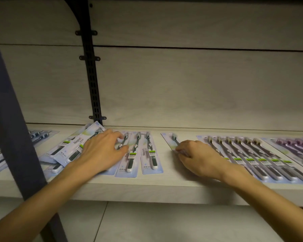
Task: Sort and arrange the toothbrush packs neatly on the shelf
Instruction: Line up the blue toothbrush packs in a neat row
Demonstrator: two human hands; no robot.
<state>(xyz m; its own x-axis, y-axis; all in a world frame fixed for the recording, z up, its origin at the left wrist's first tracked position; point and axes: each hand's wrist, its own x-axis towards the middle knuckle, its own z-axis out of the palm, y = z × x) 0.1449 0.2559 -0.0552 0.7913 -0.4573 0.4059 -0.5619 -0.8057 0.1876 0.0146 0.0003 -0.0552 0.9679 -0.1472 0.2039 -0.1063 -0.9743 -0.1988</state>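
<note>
Head view: left hand (101, 151) flat on "Niepoth" packs (148, 152); right hand (198, 157) pinches single pack (170, 138).

— How many hands did you count on the shelf (164, 179)?

— I saw two, a left hand (101, 151) and a right hand (198, 158).

— And the toothbrush packs?

— Two single packs (151, 154) lay straight side by side in the middle, one single pack (170, 139) sat under the right hand, one six-brush pack (248, 154) and one purple pack (294, 147) lay further right. The heap of loose packs (72, 147) I could not count.
</note>
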